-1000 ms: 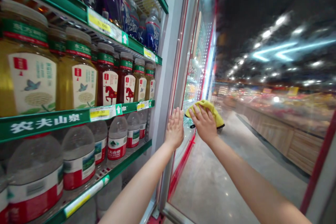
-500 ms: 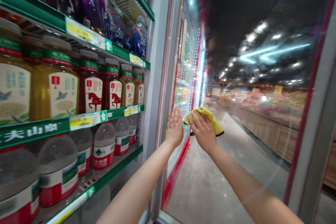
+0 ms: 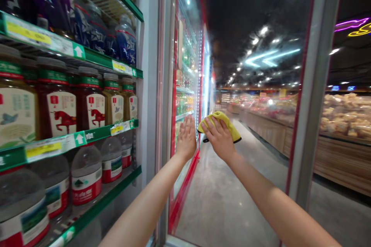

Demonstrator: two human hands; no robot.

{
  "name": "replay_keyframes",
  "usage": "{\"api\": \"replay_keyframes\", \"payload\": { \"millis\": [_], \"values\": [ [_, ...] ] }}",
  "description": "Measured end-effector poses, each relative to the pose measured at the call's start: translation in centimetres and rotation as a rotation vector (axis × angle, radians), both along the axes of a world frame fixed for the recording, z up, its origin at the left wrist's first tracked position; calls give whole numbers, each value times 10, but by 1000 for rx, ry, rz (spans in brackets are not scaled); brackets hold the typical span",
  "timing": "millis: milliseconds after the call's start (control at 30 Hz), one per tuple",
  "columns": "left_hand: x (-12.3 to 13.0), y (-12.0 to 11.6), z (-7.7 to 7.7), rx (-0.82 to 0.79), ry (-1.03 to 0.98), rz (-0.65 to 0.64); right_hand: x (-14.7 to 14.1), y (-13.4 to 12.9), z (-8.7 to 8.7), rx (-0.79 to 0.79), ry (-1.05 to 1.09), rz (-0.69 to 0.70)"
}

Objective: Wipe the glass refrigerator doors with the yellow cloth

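My left hand (image 3: 186, 138) is held up with its fingers stretched out, the palm flat against or very near the glass door (image 3: 246, 200). It holds nothing. To its right, my right hand (image 3: 218, 137) spreads over a folded yellow cleaning cloth (image 3: 232, 124) with black edging and keeps it against the glass. Part of the cloth is hidden under the fingers. Both forearms reach forward from the bottom of the view.
On the left, green-edged cooler shelves (image 3: 108, 131) carry tea bottles (image 3: 62, 100), water bottles (image 3: 87, 175) and blue drink bottles (image 3: 126, 40). The door's metal frame (image 3: 317, 77) stands at the right. Beyond are lit coolers (image 3: 185, 81) and wooden display counters (image 3: 343, 162).
My view has swung right, so shelves and door frame have shifted left. My right hand and the cloth have moved slightly left and up, and the left hand slightly left.
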State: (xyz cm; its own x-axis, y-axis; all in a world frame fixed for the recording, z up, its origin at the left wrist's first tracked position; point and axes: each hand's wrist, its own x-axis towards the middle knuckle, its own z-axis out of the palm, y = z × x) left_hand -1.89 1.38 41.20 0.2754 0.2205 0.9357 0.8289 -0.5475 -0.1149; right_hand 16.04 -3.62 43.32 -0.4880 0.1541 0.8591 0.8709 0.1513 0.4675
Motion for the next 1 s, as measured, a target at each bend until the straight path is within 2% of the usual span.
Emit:
{"api": "replay_keyframes", "payload": {
  "millis": [100, 200, 300, 400, 500, 600, 700, 767, 833, 933, 1000],
  "values": [
    [12, -4, 6, -19, 7, -57, 17, -7, 15, -1, 97, -53],
    [19, -8, 9, -26, 9, -87, 28, -16, 7, 28, 200, -108],
    [25, -9, 8, -15, 22, -83, 31, -18, -6, 40, 146, -117],
    [33, -11, 9, -2, 39, -86, 37, -16, 3, 26, 51, -97],
    [43, -14, 12, 15, 60, -115, 51, -18, 16, 55, 125, -102],
    [52, -16, 13, 41, 88, -132, 62, -22, 9, 144, 222, -122],
    [59, -17, 14, 61, 92, -134, 65, -25, -4, 171, 177, -137],
    [66, -17, 15, 71, 100, -142, 69, -25, -1, 147, 98, -126],
    [73, -18, 17, 82, 109, -156, 78, -27, 9, 127, 75, -121],
    [83, -22, 22, 99, 112, -174, 96, -33, 17, 119, 190, -151],
    [90, -24, 23, 104, 119, -186, 105, -38, 9, 122, 280, -169]
  ]
}}
